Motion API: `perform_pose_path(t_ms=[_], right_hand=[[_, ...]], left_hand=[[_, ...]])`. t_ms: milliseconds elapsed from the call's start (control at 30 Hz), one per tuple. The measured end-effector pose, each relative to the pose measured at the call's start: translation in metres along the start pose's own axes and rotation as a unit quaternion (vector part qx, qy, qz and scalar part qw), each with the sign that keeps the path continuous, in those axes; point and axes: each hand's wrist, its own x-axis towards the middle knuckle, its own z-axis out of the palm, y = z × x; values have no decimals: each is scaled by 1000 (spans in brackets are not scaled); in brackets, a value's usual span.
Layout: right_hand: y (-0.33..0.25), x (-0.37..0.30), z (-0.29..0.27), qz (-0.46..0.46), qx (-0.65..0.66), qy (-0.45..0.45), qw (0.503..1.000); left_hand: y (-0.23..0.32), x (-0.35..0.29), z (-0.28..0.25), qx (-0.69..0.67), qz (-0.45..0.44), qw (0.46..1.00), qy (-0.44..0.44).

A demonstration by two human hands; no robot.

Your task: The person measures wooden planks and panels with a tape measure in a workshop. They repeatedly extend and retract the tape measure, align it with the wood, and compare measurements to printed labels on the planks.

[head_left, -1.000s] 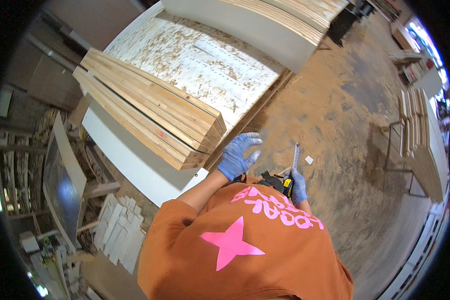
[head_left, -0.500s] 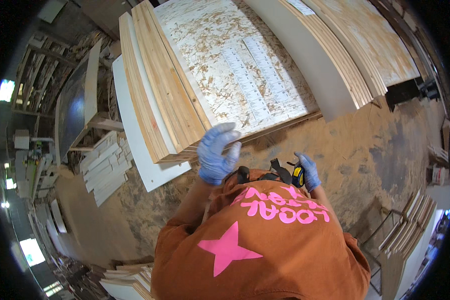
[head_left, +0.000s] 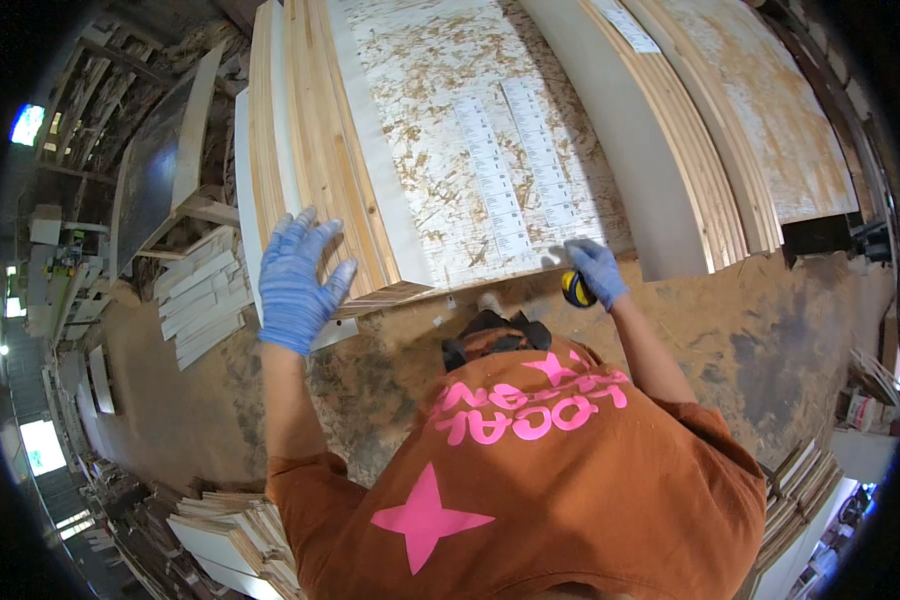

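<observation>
Holding my left hand (head_left: 301, 285) over wood stack (head_left: 332, 150) on left of scuffed counter (head_left: 420, 130), fingers apart, touch unclear. My right hand (head_left: 598, 272) clamping fingers around tape measure (head_left: 576, 291) near front edge. Labels (head_left: 493, 180) lying mid-counter, stacked panels (head_left: 630, 120) sitting right. Offcuts (head_left: 205, 300) lying left on dusty floor (head_left: 200, 410).

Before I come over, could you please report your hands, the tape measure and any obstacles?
Left hand open over stacked wooden boards, contact unclear. Right hand: yellow-black tape measure in grip. Panel stack to its right.

Pink lettering (head_left: 536, 424) on shirt (head_left: 590, 500), labels (head_left: 492, 175) on board (head_left: 420, 130)
</observation>
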Motion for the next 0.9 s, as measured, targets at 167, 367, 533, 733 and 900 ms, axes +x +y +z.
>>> perform_pose_path(t_ms=[167, 367, 533, 733, 900], right_hand=[[0, 63, -19, -21, -147, 100, 984], [-16, 106, -25, -40, -223, 123, 966], [-25, 131, -30, -43, -317, 102, 942], [-84, 122, -7, -23, -646, 66, 760], [-85, 129, 14, -97, -664, 63, 738]], left_hand=[[-22, 50, 3, -7, 31, 997, -69], [-47, 115, 32, 25, 81, 995, -60], [-58, 145, 55, 27, 65, 997, -24], [-66, 149, 67, 34, 31, 997, -61], [-63, 153, 67, 19, 31, 997, -66]])
